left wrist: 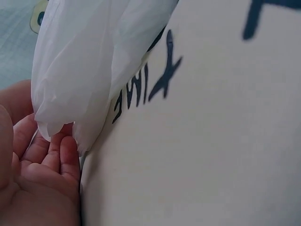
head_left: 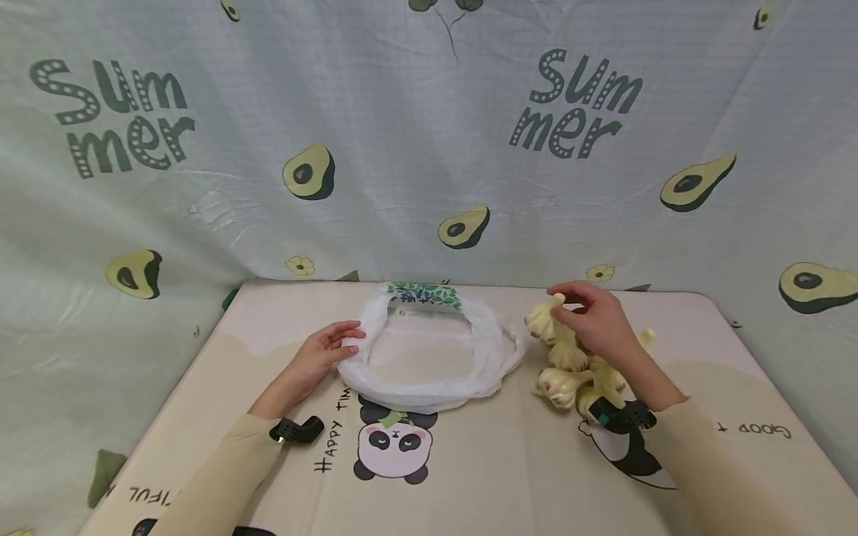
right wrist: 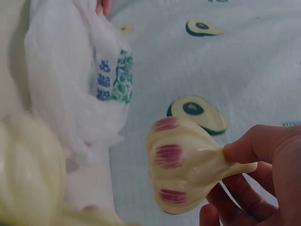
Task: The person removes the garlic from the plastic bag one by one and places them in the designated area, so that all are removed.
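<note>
A white plastic bag [head_left: 418,387] lies on the table with its mouth spread wide, green and blue print at its far rim. My left hand [head_left: 322,353] holds its left edge; in the left wrist view the curled fingers [left wrist: 51,153] go partly out of sight behind the plastic [left wrist: 75,70]. To the right of the bag, my right hand [head_left: 596,320] pinches a garlic bulb [head_left: 541,320] by its stem. Purple streaks mark that bulb [right wrist: 176,165] in the right wrist view. Several more garlic bulbs [head_left: 563,385] are heaped below this hand, partly covered by it.
The table carries a pale cloth [head_left: 482,476] printed with pandas and lettering. Behind it hangs a curtain [head_left: 402,112] with avocado prints. The bag's handle loop [head_left: 515,350] reaches toward the garlic heap. Black bands circle both wrists.
</note>
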Tool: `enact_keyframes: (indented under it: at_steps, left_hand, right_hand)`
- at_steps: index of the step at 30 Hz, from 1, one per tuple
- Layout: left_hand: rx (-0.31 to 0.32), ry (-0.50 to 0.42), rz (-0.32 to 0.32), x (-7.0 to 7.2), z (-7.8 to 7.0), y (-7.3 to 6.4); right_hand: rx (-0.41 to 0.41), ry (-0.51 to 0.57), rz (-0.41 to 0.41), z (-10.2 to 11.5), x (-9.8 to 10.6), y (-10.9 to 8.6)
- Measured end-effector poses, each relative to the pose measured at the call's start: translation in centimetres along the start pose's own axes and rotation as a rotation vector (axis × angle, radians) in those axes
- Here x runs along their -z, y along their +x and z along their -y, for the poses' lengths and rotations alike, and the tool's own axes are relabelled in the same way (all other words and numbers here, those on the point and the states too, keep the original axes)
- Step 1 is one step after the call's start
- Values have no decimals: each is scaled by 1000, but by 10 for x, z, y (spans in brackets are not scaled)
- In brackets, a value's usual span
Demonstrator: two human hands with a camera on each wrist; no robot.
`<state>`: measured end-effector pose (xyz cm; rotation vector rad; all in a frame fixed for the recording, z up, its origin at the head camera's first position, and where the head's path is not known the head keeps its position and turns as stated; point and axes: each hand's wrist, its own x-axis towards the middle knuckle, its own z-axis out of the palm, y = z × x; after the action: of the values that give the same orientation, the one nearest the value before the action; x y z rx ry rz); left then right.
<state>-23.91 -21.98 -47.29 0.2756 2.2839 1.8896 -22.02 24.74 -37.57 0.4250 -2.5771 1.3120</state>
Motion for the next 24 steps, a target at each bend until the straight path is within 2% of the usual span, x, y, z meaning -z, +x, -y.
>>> enact_keyframes:
  at_steps: [7, 12, 17, 24]
  left_hand:
    - [1, 30, 20, 0, -7, 1]
    - [-15, 52, 40, -2, -12, 1]
    - [-53, 82, 44, 0, -17, 1]
    - [-83, 189, 36, 2, -29, 0]
  right_hand:
    - [-89, 26, -27, -14, 39, -24]
    - [-94, -27, -70, -21, 62, -39]
    - [-89, -78, -98, -33, 76, -56]
    - [-143, -157, -128, -55, 89, -78]
